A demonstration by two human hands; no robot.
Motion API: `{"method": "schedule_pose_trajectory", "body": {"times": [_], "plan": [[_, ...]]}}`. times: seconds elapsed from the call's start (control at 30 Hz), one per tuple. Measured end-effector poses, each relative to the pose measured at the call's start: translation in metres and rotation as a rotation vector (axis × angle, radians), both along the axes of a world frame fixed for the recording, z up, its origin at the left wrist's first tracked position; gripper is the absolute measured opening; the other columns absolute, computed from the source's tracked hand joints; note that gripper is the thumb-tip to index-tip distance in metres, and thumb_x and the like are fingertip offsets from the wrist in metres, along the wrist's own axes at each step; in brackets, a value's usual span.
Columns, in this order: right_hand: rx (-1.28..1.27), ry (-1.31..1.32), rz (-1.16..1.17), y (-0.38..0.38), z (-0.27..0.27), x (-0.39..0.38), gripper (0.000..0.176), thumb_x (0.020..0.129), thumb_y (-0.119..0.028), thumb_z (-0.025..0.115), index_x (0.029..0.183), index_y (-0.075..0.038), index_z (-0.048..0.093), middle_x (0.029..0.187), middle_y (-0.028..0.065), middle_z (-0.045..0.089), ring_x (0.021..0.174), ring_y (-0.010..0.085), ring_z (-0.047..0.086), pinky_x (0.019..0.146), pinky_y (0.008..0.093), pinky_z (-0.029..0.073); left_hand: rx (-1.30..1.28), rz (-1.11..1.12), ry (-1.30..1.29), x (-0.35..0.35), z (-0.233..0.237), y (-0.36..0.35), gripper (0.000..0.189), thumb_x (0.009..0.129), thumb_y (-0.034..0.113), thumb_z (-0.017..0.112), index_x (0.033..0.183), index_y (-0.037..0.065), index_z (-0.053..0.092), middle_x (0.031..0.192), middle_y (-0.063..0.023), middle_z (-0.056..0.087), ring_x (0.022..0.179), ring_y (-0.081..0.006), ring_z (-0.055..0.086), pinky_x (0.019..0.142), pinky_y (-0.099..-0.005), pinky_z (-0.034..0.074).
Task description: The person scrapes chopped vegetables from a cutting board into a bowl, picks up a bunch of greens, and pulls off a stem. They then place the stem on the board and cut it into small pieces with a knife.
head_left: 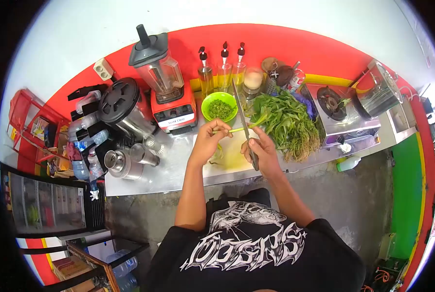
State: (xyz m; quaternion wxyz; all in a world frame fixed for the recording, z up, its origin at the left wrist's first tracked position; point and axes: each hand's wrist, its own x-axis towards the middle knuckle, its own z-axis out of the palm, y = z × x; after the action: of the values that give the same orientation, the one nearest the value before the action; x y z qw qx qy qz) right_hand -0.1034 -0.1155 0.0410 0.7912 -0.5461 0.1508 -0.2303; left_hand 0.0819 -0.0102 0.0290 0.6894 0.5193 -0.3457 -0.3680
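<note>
My left hand (209, 141) pinches one end of a thin green stalk (237, 130) above a pale cutting board (233, 163). My right hand (263, 153) is wrapped round the handle of a long knife (242, 109), its blade pointing away from me and crossing the stalk. Whether the right fingertips also touch the stalk is hard to tell. Yellowish-green scraps (218, 155) lie on the board below my left hand. Just beyond stands a bright green bowl (206, 106) holding chopped greens (220, 109). Right of the knife lies a big leafy bunch with roots (288, 124).
A red blender (174, 109) stands left of the bowl, with metal shakers (124, 164) nearer me. Pump bottles (224, 73) and a jar (252, 82) line the back wall. To the right is a gas stove (349, 117) with a steel pot (380, 92).
</note>
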Motion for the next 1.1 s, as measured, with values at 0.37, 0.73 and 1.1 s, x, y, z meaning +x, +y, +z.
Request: {"method": "schedule_pose_trajectory", "body": {"times": [0.37, 0.73, 1.1], "plan": [[-0.106, 0.096, -0.016, 0.007, -0.007, 0.002, 0.051, 0.101, -0.012, 0.059, 0.15, -0.01, 0.046, 0.079, 0.0038, 0.062, 0.06, 0.0048, 0.046, 0.055, 0.0214, 0.038, 0.199, 0.073, -0.592, -0.02, 0.033, 0.009, 0.021, 0.092, 0.016, 0.068, 0.105, 0.0, 0.072, 0.094, -0.013, 0.075, 0.083, -0.021, 0.069, 0.071, -0.0342, 0.052], [-0.233, 0.205, -0.143, 0.017, -0.03, 0.005, 0.043, 0.101, -0.012, 0.059, 0.142, -0.001, 0.054, 0.076, 0.0005, 0.058, 0.06, 0.0043, 0.044, 0.054, 0.0209, 0.036, 0.182, 0.049, -0.644, -0.022, 0.005, 0.003, 0.015, 0.086, 0.01, 0.06, 0.092, -0.002, 0.068, 0.076, -0.0146, 0.068, 0.064, -0.0242, 0.062, 0.063, -0.0348, 0.049], [-0.323, 0.25, -0.246, 0.025, -0.054, 0.004, 0.037, 0.097, -0.014, 0.064, 0.132, -0.002, 0.065, 0.074, -0.0063, 0.051, 0.066, 0.0034, 0.041, 0.058, 0.0213, 0.036, 0.282, -0.183, -0.237, -0.005, -0.023, 0.013, 0.016, 0.094, 0.004, 0.065, 0.102, -0.006, 0.073, 0.081, -0.0044, 0.07, 0.072, -0.0079, 0.059, 0.066, -0.0252, 0.048]]}}
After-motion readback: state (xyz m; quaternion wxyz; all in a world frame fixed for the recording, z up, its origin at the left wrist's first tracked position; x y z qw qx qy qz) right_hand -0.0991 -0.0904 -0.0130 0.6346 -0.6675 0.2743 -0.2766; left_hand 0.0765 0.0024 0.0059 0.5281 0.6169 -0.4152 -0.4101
